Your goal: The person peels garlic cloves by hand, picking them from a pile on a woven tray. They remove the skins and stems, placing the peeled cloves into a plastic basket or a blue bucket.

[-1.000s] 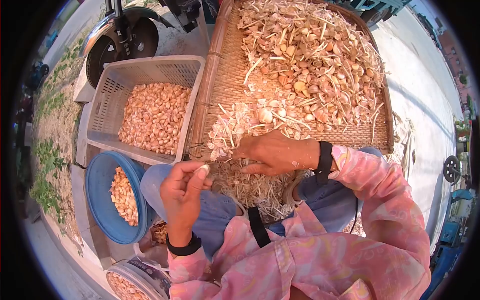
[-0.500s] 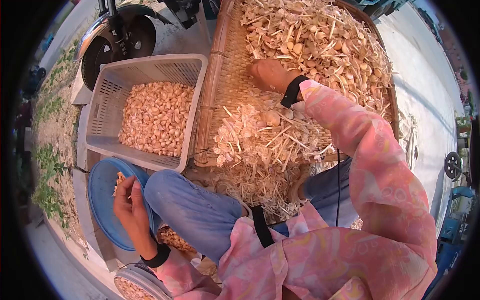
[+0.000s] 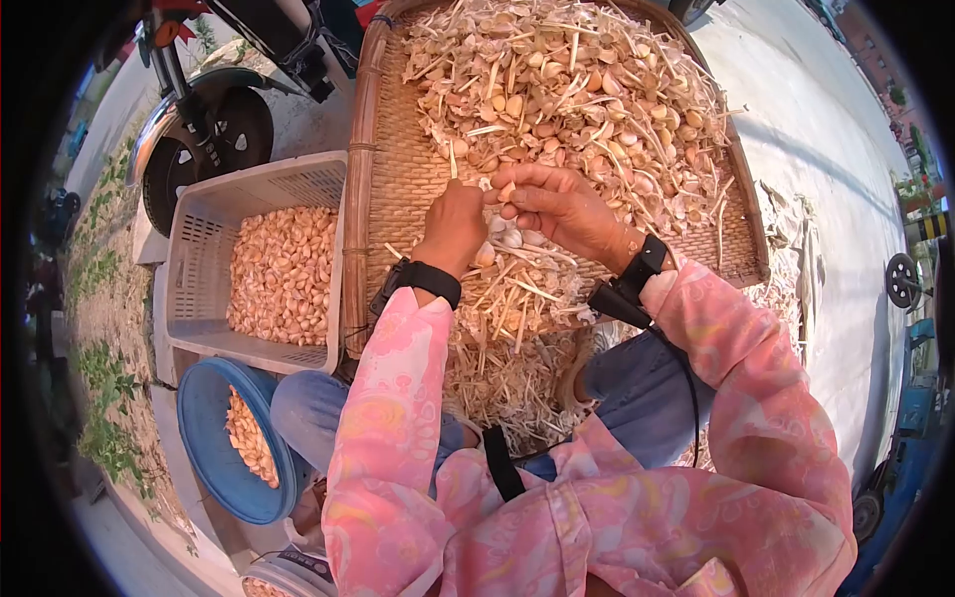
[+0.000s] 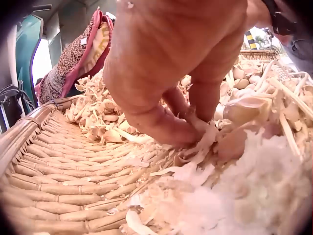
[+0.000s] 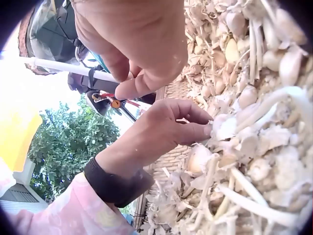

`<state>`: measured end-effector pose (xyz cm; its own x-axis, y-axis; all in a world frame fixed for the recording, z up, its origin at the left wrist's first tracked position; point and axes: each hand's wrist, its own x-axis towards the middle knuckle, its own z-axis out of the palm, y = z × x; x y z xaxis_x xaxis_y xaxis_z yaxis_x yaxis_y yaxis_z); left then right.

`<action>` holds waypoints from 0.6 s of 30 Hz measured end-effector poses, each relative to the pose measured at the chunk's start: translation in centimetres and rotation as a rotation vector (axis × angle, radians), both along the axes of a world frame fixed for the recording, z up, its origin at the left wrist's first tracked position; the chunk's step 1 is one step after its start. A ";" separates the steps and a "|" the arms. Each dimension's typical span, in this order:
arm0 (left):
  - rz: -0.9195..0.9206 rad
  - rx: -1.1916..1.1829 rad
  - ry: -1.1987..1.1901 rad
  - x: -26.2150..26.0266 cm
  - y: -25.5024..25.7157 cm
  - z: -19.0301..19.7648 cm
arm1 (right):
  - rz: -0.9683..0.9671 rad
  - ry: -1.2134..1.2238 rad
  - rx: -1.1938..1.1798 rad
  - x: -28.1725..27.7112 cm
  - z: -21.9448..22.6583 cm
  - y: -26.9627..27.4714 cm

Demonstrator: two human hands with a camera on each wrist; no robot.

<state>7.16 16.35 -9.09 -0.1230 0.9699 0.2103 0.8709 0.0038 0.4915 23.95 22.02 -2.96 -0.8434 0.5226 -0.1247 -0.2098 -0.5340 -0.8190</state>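
Over the near part of the woven tray (image 3: 393, 119), both hands work close together. My right hand (image 3: 577, 214) pinches a small garlic clove (image 3: 507, 192) between thumb and fingertips. Just left of it is my left hand (image 3: 454, 229), back upward and fingers pointing down. Its curled fingers (image 4: 171, 129) pinch a strip of papery garlic skin (image 4: 208, 137) low over the tray in the left wrist view. In the right wrist view the left thumb and forefinger meet at the husks, below the right hand (image 5: 142, 44). Loose garlic cloves (image 3: 512, 239) lie beneath the hands.
A large heap of unpeeled garlic (image 3: 587, 109) with dry stems covers the tray's far side. To the left stand a grey crate (image 3: 343, 249) of cloves and a blue bucket (image 3: 214, 468) with more cloves. Husks (image 3: 517, 388) lie between the knees; a wheel (image 3: 234, 129) stands behind the crate.
The left hand has moved from the blue bucket up to the tray. The right hand reached to the heap, then came back nearer and now pinches a clove beside the left hand.
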 end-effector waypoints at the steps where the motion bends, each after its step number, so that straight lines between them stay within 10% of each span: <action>1: 0.002 0.001 0.002 0.0 0.0 -0.1 | 0.008 0.012 -0.006 0.1 0.2 -0.2; 7: 0.116 -0.081 -0.224 -0.6 -2.3 1.6 | -0.105 -0.225 0.071 0.9 -0.6 0.3; 11: 0.235 0.004 -0.805 -0.7 -5.9 4.4 | -0.193 -0.541 0.184 -0.4 -2.0 2.6; 15: 0.326 0.029 -1.117 -1.8 -9.4 6.9 | -0.073 -0.134 0.438 -9.3 4.6 -1.6; 18: 0.493 0.170 -1.037 -7.0 -12.6 8.8 | -0.060 -0.274 0.747 -12.3 4.5 1.3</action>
